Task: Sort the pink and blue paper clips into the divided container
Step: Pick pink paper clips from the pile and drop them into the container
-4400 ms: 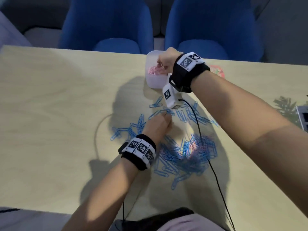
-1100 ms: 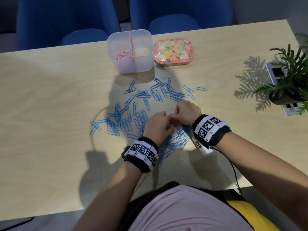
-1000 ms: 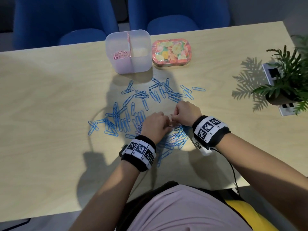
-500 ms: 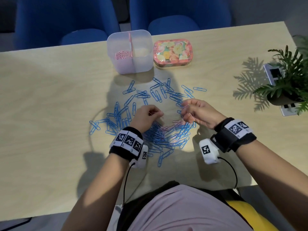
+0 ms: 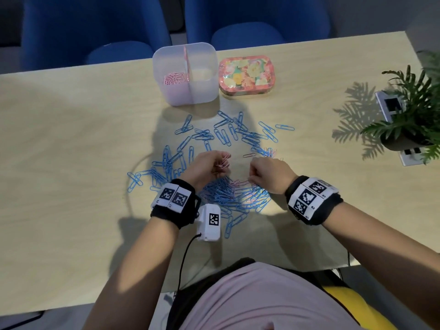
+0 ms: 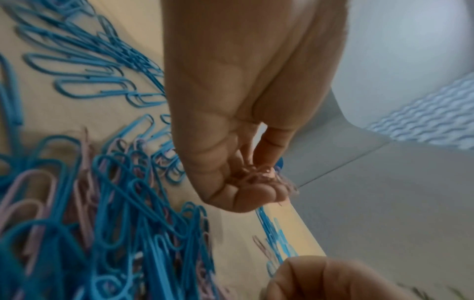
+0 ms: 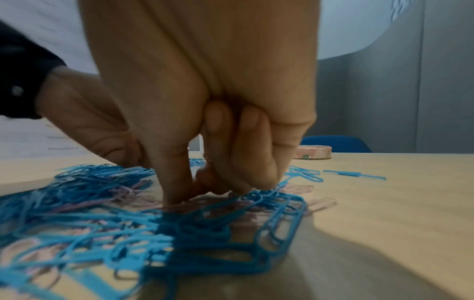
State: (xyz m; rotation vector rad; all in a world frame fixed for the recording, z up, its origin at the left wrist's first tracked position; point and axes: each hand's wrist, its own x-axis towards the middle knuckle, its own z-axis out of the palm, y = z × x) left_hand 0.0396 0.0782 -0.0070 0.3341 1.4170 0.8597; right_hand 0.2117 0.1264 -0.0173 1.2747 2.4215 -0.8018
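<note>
A heap of blue and pink paper clips [image 5: 233, 196] lies on the table in front of me, and loose blue clips [image 5: 226, 132] are scattered beyond it. My left hand [image 5: 209, 165] hovers just past the heap, fingers curled round a small bunch of pink clips [image 6: 256, 176]. My right hand [image 5: 269, 172] reaches down into the heap, where thumb and fingertips [image 7: 179, 194] pinch at a pink clip. The translucent divided container [image 5: 204, 91] stands at the far edge, with pink clips [image 5: 175, 78] in its left compartment.
A floral tin [image 5: 247, 76] sits right of the container. A potted plant [image 5: 409, 110] and a white socket block [image 5: 414, 156] stand at the far right. Blue chairs [image 5: 257, 20] are behind the table. A wrist cable [image 5: 183, 263] trails toward my body.
My right hand has come down from in front of the left hand to the near heap. The left hand has stayed in place with its pink clips.
</note>
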